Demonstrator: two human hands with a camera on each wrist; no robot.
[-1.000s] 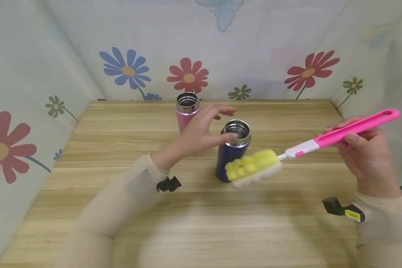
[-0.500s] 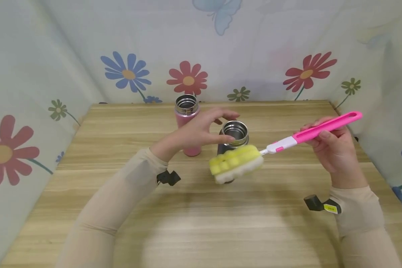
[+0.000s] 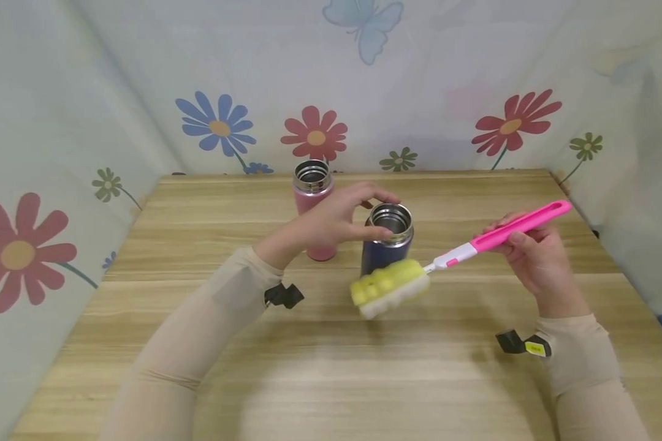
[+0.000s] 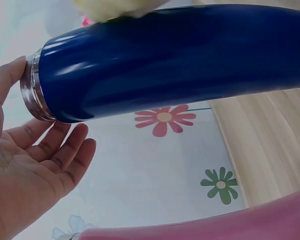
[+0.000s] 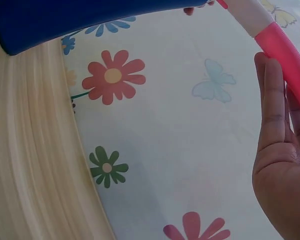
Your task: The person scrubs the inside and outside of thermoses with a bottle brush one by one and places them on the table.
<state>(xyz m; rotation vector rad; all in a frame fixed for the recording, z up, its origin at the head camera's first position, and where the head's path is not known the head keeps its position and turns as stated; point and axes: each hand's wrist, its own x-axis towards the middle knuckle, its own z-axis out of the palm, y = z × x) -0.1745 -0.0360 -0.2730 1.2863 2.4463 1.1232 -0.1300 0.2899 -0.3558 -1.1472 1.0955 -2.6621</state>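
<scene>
A dark blue thermos bottle (image 3: 385,252) stands upright and uncapped on the wooden table, its steel mouth facing up. My left hand (image 3: 331,219) spans that mouth, thumb at the near rim and fingers at the far side; the left wrist view shows the thumb on the steel neck (image 4: 34,90). My right hand (image 3: 542,262) grips the pink handle (image 3: 521,225) of a bottle brush, also seen in the right wrist view as a pink and white handle (image 5: 285,55). The brush's yellow and white sponge head (image 3: 390,286) hangs in front of the blue bottle, tilted down to the left.
Behind my left hand stands an uncapped pink thermos bottle (image 3: 311,195), partly covered by that hand. The wooden table (image 3: 331,380) ends at a flower-print curtain (image 3: 436,92) along the back and sides.
My right hand has moved left with the brush, bringing the sponge in front of the blue bottle and slightly lower. My left hand has settled closer around the bottle's rim.
</scene>
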